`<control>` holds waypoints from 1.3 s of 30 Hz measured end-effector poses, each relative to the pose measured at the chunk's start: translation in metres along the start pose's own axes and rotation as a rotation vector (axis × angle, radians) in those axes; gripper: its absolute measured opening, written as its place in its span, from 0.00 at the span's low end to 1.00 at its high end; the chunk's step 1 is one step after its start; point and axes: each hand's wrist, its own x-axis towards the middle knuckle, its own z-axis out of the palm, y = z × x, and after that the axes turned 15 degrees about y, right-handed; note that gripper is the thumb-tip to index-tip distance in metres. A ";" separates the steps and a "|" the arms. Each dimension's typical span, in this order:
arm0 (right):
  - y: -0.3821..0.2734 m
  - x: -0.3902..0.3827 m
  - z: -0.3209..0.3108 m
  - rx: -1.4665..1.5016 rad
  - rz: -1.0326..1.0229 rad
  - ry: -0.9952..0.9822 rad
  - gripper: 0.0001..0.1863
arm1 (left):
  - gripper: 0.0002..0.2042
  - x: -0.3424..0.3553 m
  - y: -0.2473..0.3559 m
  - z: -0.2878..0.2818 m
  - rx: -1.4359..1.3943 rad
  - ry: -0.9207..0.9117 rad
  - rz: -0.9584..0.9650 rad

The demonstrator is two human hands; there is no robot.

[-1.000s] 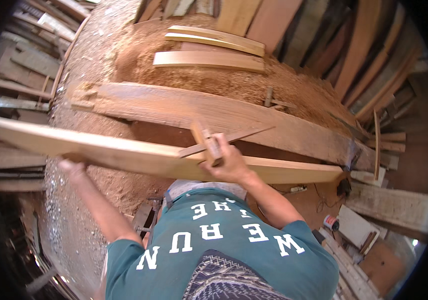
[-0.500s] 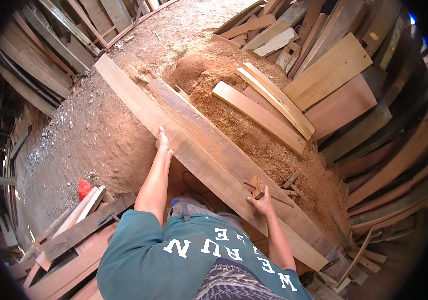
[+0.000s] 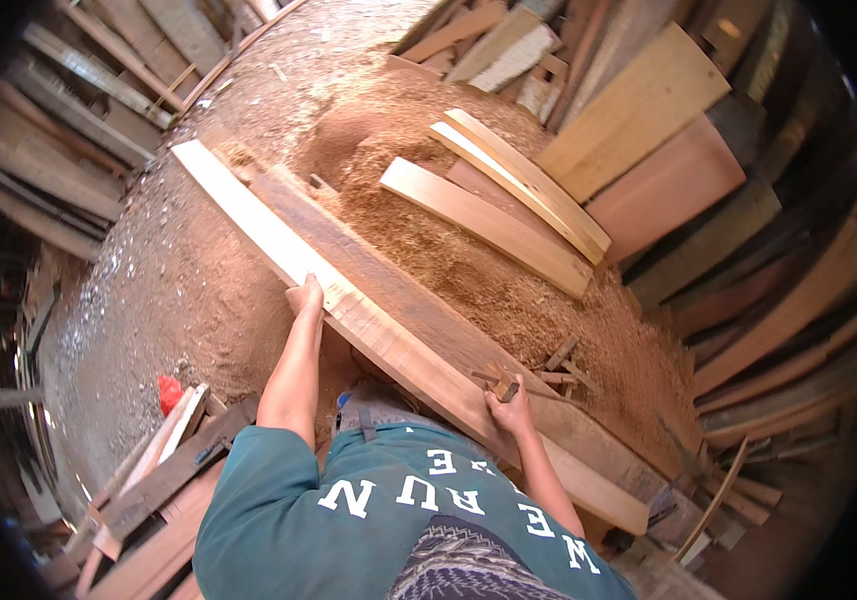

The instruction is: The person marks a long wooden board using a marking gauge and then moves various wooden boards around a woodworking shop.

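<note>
- Left hand (image 3: 307,292): closed on the near edge of the board, thumb on top.
- Board (image 3: 404,355): pale, slanting from upper left to lower right, in front of the person.
- Beam (image 3: 439,335): darker, alongside the board's far edge.
- Planks (image 3: 489,230): lying on sawdust (image 3: 419,240) beyond the beam.
- Right hand (image 3: 511,408): gripping a wooden gauge (image 3: 506,386) at the board's far edge.

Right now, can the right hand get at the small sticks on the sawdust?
Probably not without setting something down: the sticks look close, but the right hand holds a wooden tool.
</note>
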 end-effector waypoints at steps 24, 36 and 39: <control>-0.089 -0.231 -0.059 1.322 0.134 1.330 0.22 | 0.33 -0.033 0.085 0.032 0.484 -0.261 0.622; -0.007 -0.313 -0.069 1.331 0.411 1.673 0.23 | 0.34 -0.044 0.150 0.019 0.684 -0.297 1.041; 0.022 -0.308 -0.083 1.243 0.551 1.693 0.28 | 0.34 -0.109 0.159 0.017 0.618 -0.475 1.292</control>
